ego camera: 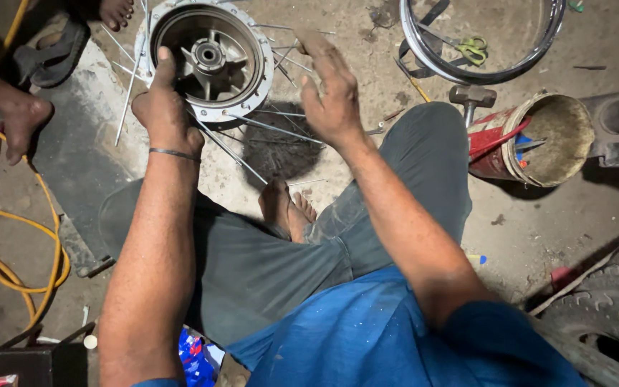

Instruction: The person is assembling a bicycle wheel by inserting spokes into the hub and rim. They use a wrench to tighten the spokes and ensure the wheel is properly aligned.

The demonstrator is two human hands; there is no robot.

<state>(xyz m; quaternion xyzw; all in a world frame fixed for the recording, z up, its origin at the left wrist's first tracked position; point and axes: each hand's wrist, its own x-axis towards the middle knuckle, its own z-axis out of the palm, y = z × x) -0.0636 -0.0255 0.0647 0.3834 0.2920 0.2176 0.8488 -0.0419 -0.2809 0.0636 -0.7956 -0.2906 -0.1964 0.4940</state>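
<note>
Left hand (165, 107) grips the hub (209, 57) rim; right hand (331, 89) hovers open. Spokes (252, 125) hang loose; the rim (481, 36) lies apart, unlaced.

Far left on the floor, wheel hub (209, 57) between left hand (165, 107) and right hand (331, 89); rim (481, 43) far right, scissors (473, 49) inside; bucket (539, 140) right, hammer (471, 97) just beside.

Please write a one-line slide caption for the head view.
Left hand grips a spoked wheel hub on the floor; right hand hovers open beside it.
</note>
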